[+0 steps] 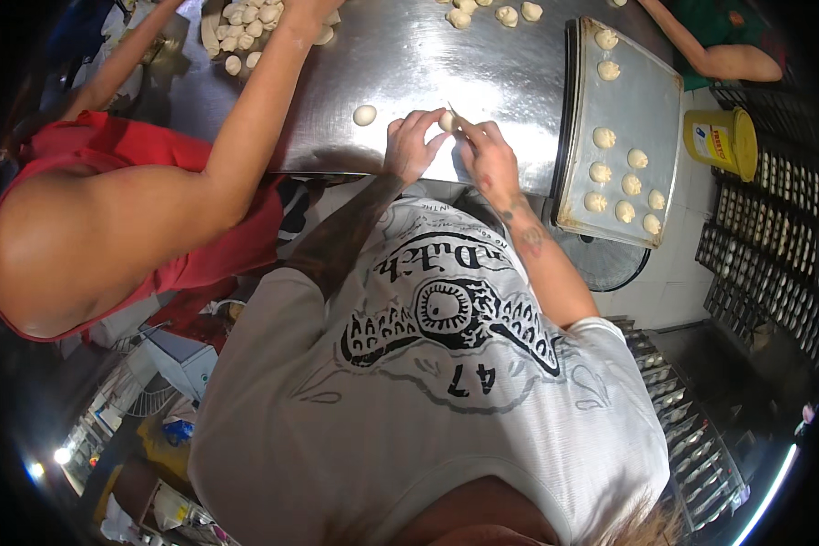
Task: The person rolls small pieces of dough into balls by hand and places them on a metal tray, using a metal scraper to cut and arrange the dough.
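Near the middle of the steel table [337, 91], my left hand [412, 146] has its fingertips on a small pale dough ball [446, 120]. My right hand [485, 155] is closed on a thin flat tool [457, 115], perhaps a small blade, held against that ball; its handle is hidden by my fingers. A smooth pale round piece [364, 115] lies just left of my left hand. To the right of my right hand, several shaped dough pieces [603, 137] sit spaced out on a metal tray [646, 91].
A co-worker in red [109, 209] reaches over dough pieces [246, 23] at upper left. Another person's arm [728, 59] is at upper right. More dough pieces [505, 15] lie at the back. A yellow bucket [742, 141] and dark racks [764, 237] stand at right.
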Motion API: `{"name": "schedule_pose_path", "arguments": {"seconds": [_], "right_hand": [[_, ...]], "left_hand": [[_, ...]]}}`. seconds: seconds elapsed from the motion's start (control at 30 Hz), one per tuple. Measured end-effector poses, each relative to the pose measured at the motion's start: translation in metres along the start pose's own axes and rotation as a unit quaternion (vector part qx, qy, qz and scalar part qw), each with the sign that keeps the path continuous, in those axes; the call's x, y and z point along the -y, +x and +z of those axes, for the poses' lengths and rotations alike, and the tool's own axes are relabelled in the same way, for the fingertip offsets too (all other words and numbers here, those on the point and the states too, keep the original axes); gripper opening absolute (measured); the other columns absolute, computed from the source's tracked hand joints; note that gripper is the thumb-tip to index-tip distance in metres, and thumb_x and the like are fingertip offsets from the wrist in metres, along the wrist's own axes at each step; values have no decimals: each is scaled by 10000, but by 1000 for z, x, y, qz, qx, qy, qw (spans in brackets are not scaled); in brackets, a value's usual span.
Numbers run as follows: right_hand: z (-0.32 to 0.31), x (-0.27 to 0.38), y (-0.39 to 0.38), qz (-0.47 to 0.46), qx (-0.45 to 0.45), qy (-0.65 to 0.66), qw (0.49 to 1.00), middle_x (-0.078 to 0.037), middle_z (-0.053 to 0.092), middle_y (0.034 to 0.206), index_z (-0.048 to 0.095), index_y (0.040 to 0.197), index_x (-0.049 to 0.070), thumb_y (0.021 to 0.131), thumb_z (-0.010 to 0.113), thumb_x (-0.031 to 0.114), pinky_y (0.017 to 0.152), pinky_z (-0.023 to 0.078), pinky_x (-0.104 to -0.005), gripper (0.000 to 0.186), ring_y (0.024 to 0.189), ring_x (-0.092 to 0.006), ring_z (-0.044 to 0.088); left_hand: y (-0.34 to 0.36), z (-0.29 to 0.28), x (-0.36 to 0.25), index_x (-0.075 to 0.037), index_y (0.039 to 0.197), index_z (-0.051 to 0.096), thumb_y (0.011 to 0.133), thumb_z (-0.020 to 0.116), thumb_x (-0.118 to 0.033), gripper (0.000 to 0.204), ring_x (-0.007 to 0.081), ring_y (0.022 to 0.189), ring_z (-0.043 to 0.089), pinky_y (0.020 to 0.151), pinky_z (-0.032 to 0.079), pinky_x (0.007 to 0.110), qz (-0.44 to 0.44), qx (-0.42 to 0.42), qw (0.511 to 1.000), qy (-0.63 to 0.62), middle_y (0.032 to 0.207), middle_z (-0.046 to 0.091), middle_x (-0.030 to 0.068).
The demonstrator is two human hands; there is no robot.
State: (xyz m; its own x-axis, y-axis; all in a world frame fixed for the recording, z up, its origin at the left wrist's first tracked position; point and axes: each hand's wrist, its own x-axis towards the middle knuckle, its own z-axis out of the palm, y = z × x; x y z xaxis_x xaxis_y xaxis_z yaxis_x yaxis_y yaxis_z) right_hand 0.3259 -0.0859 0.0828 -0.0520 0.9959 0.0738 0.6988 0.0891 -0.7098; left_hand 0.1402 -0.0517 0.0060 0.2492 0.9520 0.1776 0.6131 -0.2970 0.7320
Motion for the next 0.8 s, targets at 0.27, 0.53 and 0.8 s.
{"name": "schedule_pose_path", "arguments": {"seconds": [0.27, 0.53, 0.8], "right_hand": [[-21, -2, -34, 52, 76, -89, 992, -98, 709, 1073, 757, 1343, 233, 986, 681, 187, 841, 621, -479, 368, 944, -338, 746], [-10, -8, -28, 54, 71, -105, 990, -124, 706, 1064, 765, 1319, 218, 992, 672, 169, 818, 622, -474, 343, 952, -354, 742], [2, 14, 9, 84, 48, -96, 991, -119, 701, 1014, 763, 1311, 192, 986, 665, 139, 795, 614, -486, 343, 920, -346, 736]], "left_hand": [[0, 4, 1, -170, 1322, 716, 934, 820, -278, 416, 207, 1142, 665, 1017, 407, 418, -9, -17, 1000, 8, 1172, 717, 16], [5, 6, 6, -163, 1277, 708, 928, 828, -309, 396, 199, 1107, 667, 1044, 384, 424, -55, 71, 996, 23, 1127, 714, 2], [4, 9, 6, -162, 1220, 729, 930, 827, -352, 361, 196, 1101, 674, 1049, 373, 427, -20, 68, 997, 1, 1102, 719, 4]]}}
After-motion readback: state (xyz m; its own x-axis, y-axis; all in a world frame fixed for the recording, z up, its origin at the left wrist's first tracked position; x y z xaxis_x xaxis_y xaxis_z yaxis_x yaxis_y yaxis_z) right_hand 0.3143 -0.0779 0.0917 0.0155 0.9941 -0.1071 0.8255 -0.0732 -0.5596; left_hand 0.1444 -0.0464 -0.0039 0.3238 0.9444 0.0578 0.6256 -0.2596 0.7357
